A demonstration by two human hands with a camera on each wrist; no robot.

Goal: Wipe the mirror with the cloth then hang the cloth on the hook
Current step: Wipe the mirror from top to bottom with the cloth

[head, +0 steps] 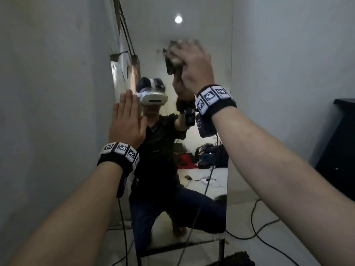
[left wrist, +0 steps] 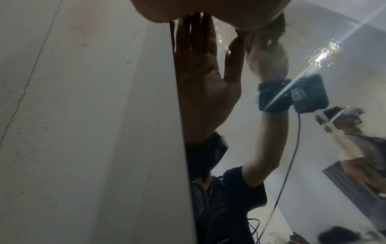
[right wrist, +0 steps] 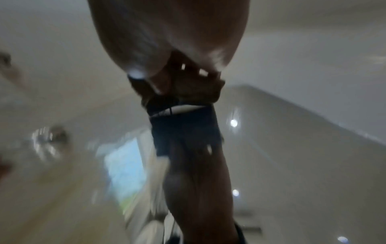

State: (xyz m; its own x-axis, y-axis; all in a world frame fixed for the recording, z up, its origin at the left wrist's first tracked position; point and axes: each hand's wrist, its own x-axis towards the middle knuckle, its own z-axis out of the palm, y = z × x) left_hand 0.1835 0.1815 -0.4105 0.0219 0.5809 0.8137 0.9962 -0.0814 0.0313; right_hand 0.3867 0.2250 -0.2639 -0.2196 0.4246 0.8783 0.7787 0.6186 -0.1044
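Observation:
A tall mirror (head: 153, 35) leans against the wall in front of me. My right hand (head: 194, 62) holds a crumpled grey-brown cloth (head: 172, 60) against the upper part of the glass; hand and cloth are motion-blurred. My left hand (head: 127, 112) lies flat with straight fingers on the mirror's left edge. In the left wrist view the mirror (left wrist: 313, 148) reflects that flat palm and the right hand with the cloth. The right wrist view is blurred: the right hand (right wrist: 167, 33) sits over the cloth (right wrist: 188, 85). No hook shows in any view.
A plain wall (head: 48, 112) runs close on the left. A black cabinet (head: 342, 150) stands at the right. Cables (head: 255, 223) trail across the floor beside the mirror's foot, and a dark mat (head: 236, 259) lies below it.

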